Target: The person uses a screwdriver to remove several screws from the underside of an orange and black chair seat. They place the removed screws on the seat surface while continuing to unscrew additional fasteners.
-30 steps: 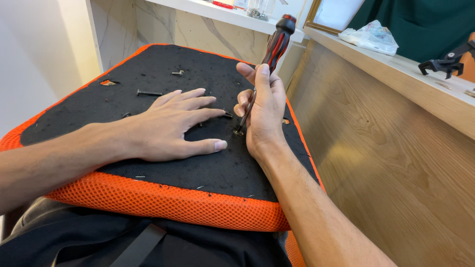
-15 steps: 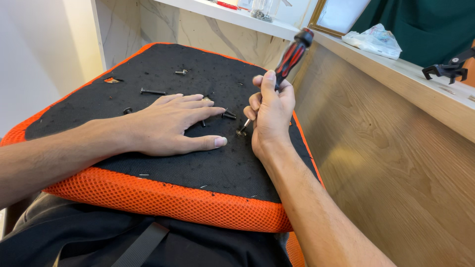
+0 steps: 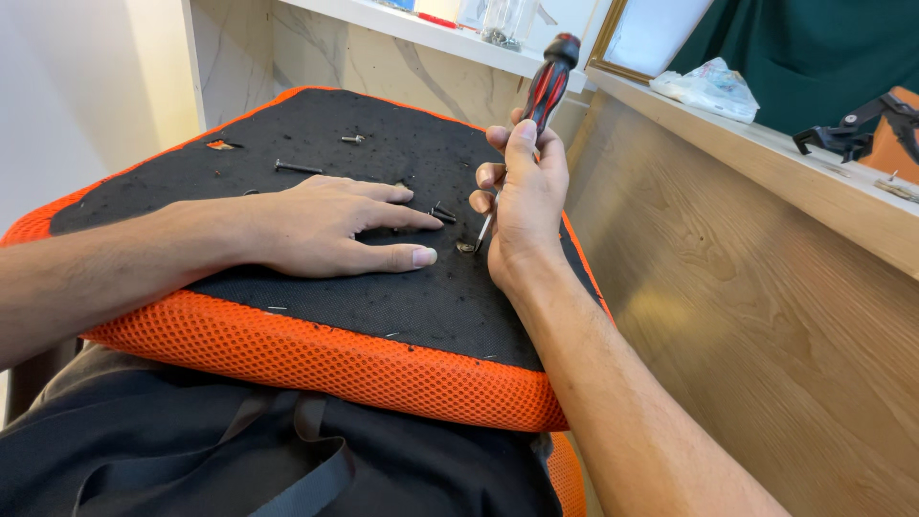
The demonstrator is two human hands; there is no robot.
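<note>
Fingers (image 3: 498, 177) of the right hand (image 3: 522, 206) are curled tight round a red-and-black-handled screwdriver (image 3: 548, 77), thumb laid up along the handle, the shaft slanting down to a small metal fitting (image 3: 466, 247) on the black underside of the seat cushion (image 3: 316, 144). That cushion, edged in orange mesh (image 3: 325, 359), is the biggest thing in view; it rests across the person's lap on dark fabric (image 3: 239, 450), tilted up toward a wood-panelled wall (image 3: 728, 316) capped by a wooden ledge (image 3: 766, 158). Spread flat on the black surface, the left hand (image 3: 330, 225) presses palm down with its fingers open and gripping nothing, fingertips just beside the fitting. A clear plastic bag (image 3: 708, 86) lies on the ledge. One long dark screw (image 3: 297, 168) lies beyond the left hand, a shorter one (image 3: 352, 139) farther up, and two more (image 3: 440, 213) between the hands.
</note>
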